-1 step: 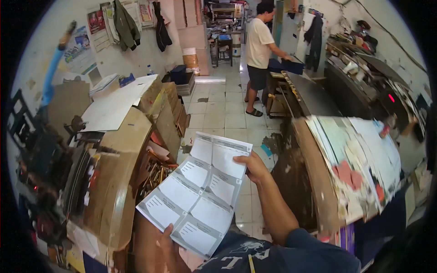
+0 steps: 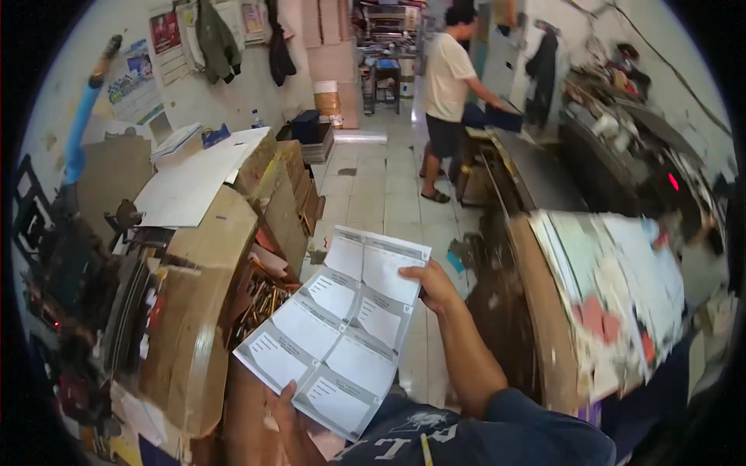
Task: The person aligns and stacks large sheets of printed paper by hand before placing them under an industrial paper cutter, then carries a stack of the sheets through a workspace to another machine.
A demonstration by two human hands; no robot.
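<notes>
A large printed sheet [image 2: 336, 332], white boxes framed by grey bands, lies tilted across the space before my chest. My right hand [image 2: 435, 286] pinches its upper right edge, the thumb on the printed face and the other fingers hidden behind. At the lower left edge, my left hand [image 2: 287, 419] grips the sheet with its thumb on top; its fingers are beneath the paper. Whether it is one sheet or a thin stack, I cannot tell.
A cardboard-topped bench [image 2: 203, 334] stands at left, with white board [image 2: 194, 182] behind. To the right is a bench piled with paper [image 2: 614, 272]. A tiled aisle [image 2: 350, 190] runs between. Another person [image 2: 448, 85] stands ahead, reaching toward a dark blue box [image 2: 503, 118].
The right-hand bench and the other person appear slightly farther right, as the view has shifted a little. Both my hands keep their hold on the sheet.
</notes>
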